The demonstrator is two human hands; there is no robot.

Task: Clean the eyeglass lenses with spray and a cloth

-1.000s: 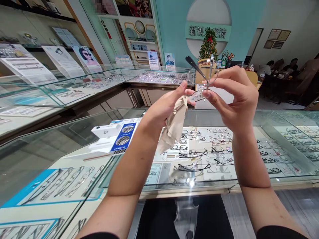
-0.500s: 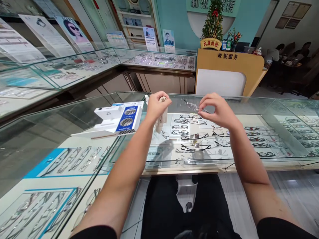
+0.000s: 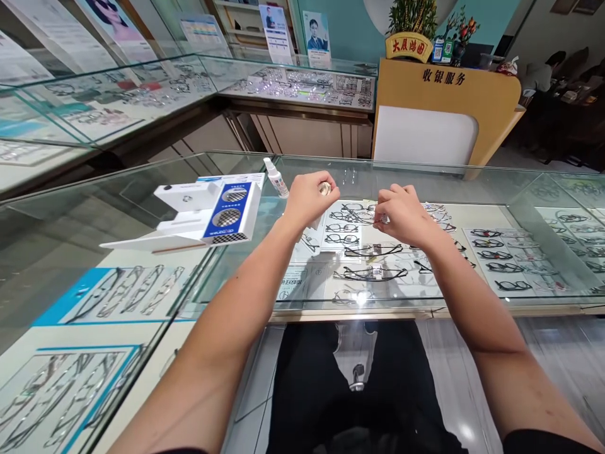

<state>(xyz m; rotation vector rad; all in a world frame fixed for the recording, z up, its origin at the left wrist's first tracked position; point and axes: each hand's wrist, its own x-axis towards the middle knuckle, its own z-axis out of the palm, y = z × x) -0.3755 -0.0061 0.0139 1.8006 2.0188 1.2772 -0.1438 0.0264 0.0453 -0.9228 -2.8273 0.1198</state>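
My left hand (image 3: pixel 309 197) is closed around a crumpled pale cloth (image 3: pixel 324 188), held above the glass counter. To its right, my right hand (image 3: pixel 396 213) has its fingers pinched together over a small clear thing, mostly hidden; it looks like part of the glasses seen earlier. The hands are apart. Just left of my left hand stands a small white spray bottle (image 3: pixel 276 178). Further left, an open white and blue box (image 3: pixel 231 211) lies on the glass. Rows of glasses (image 3: pixel 373 273) show under the glass below my hands.
The front edge of the glass counter (image 3: pixel 378 311) runs close to my lap. More display cases (image 3: pixel 293 88) stand behind and at left. A yellow desk (image 3: pixel 494 94) with plants is at the back right. A person (image 3: pixel 541 72) sits in the far right background.
The view has tipped downward. My right hand has turned palm-down, and the glasses that stuck out from its fingers are now mostly hidden. The spray bottle has come into view beside my left hand.
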